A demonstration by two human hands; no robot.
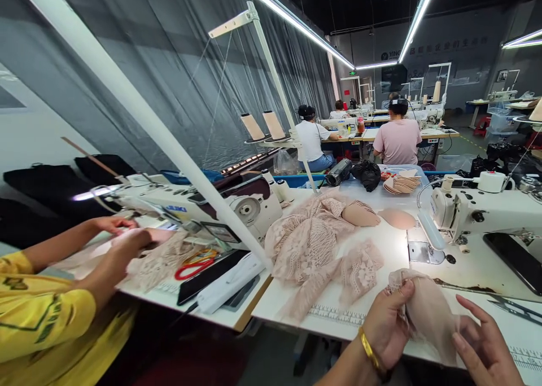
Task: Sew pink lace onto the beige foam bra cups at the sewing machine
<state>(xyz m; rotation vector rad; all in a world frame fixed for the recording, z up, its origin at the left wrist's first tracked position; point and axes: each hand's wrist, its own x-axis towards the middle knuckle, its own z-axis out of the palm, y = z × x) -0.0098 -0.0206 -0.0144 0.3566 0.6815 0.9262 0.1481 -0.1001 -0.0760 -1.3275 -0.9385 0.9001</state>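
Note:
My left hand (392, 327), with a gold bracelet on its wrist, grips a beige bra cup (432, 312) covered in thin fabric, its thumb lying over the lace-trimmed end. At the other edge of the cup, my right hand (483, 338) holds the loose fabric between thumb and fingers, the index finger raised. Both hands are over the front edge of the table. Just beyond them stands a sewing machine (474, 205) with its needle plate (425, 252) lit. A heap of beige lace (313, 239) lies to the left, and a bare bra cup (398, 218) rests behind.
Dark scissors (516, 308) and a phone (514, 259) lie at the right. A white pole (169, 132) crosses on the left. Beyond it a co-worker in a yellow sleeve (55, 318) sews beside red-handled scissors (195, 266). A plastic bin (417, 174) with stacked cups stands behind.

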